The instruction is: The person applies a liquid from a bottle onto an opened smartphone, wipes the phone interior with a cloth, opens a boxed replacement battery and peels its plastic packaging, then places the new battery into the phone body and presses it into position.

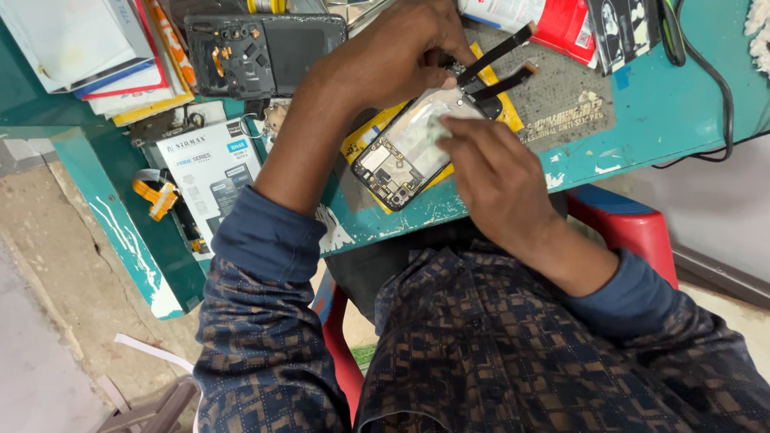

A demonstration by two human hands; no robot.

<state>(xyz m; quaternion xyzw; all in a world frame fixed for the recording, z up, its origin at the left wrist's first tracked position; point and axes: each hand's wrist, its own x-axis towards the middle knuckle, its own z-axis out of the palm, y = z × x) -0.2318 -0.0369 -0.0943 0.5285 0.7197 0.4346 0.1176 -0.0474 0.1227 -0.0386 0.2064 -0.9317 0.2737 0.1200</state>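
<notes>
Teal bench (666,112) | left hand (393,52) grip clamped on opened phone (405,156) | right hand (497,172) grip pinching its film (439,127)

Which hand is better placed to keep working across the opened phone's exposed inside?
Probably the right hand: its fingertips rest on the opened phone, while the left hand pins its far end.

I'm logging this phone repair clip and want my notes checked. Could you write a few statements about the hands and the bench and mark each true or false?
1. Both hands touch the opened phone. True.
2. The left hand holds the phone's far end. True.
3. The right hand grips a screwdriver. False: its fingertips rest on the phone; no tool shows.
4. The black back cover lies on the floor. False: it lies on the teal table.
</notes>
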